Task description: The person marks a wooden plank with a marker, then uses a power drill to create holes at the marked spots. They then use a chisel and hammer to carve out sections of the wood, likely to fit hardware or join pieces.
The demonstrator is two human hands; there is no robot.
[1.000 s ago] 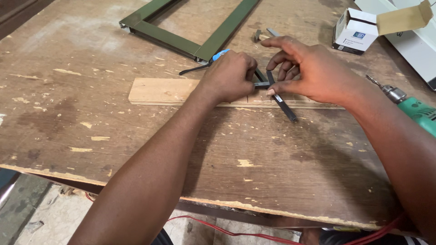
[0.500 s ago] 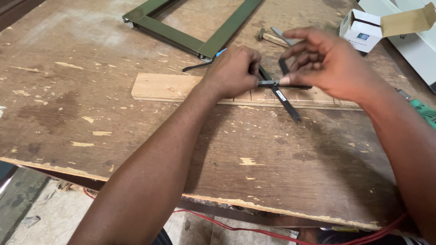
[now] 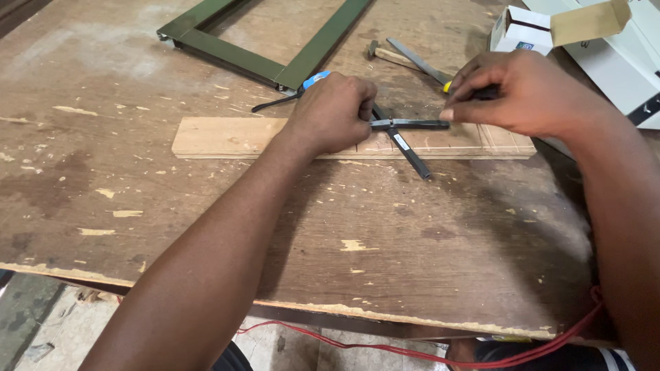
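My left hand [image 3: 333, 113] is closed on one end of two dark metal bars [image 3: 405, 137], which are pinned together in a cross. The bars lie on a pale wooden strip [image 3: 227, 137] on the worn workbench [image 3: 412, 247]. A blue-handled tool [image 3: 313, 80] pokes out just behind that hand. My right hand [image 3: 522, 89] is to the right of the cross, with its fingers curled around a small dark tool with a yellow tip [image 3: 448, 86]. Its thumb rests at the free end of the horizontal bar. The rest of that tool is hidden in the hand.
A green metal frame [image 3: 275, 41] lies at the back of the bench. A hammer [image 3: 385, 55] and a flat metal blade lie beside it. An open white carton [image 3: 529, 31] stands at the back right. A red cable [image 3: 412, 350] hangs below the front edge.
My right hand has moved right, from the crossing point to the end of the horizontal bar. The two bars now stand spread into a wider cross. My left hand has kept its grip.
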